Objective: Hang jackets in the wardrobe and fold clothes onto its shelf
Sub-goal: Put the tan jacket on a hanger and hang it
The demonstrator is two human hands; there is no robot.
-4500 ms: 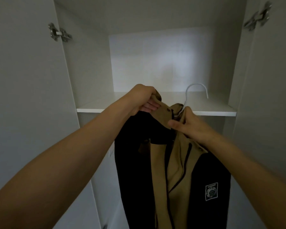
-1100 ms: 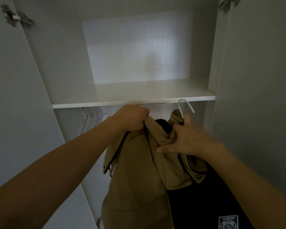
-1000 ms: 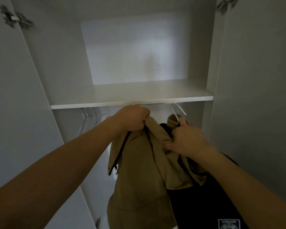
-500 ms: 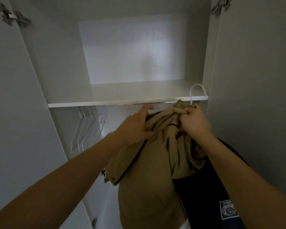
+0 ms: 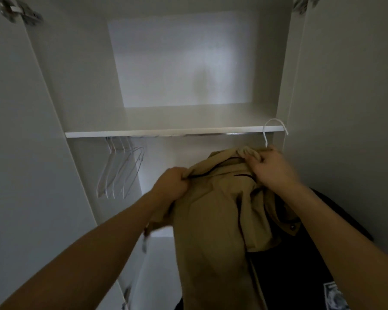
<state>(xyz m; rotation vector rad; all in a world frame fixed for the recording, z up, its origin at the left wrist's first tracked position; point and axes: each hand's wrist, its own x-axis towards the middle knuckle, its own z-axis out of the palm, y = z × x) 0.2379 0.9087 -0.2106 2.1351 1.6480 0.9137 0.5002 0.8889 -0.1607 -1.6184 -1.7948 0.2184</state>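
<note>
Four hangers hang from the rod at far left. My left hand grips the jacket at its left shoulder; my right hand clutches its collar just beneath the hook, below the shelf.

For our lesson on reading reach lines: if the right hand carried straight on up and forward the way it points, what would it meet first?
Most likely the chrome rail under the shelf. The right hand grips the jacket collar just below the white hanger hook, which rises near both; depth is unclear.
</note>
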